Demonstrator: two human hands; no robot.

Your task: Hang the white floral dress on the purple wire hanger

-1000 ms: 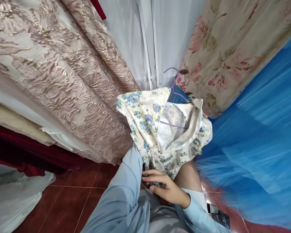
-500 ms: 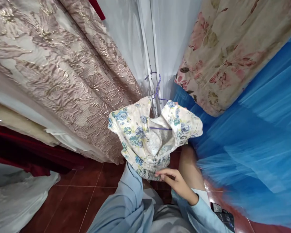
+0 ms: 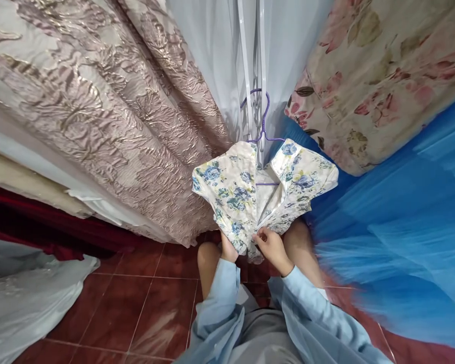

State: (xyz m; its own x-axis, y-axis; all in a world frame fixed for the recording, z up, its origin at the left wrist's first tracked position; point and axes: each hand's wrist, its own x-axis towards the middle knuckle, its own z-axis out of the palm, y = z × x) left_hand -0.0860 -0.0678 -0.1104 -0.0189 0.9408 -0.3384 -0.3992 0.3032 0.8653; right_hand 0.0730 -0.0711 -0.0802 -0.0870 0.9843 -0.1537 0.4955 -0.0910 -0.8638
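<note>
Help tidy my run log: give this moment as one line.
left hand: partly under floral garment; right hand: at garment opening's base; purple hanger: partly inside garment

The left grip (image 3: 228, 247) has come into view at the floral top's (image 3: 238, 194) lower side.

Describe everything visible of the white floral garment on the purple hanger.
The white cloth garment with blue and green flowers looks thin and creased. It spreads across a thin purple hanger before white drapes, V-shaped opening gaping. The left hand is under its lower left side, fingers hidden; the right hand pinches it at the opening's base.
</note>
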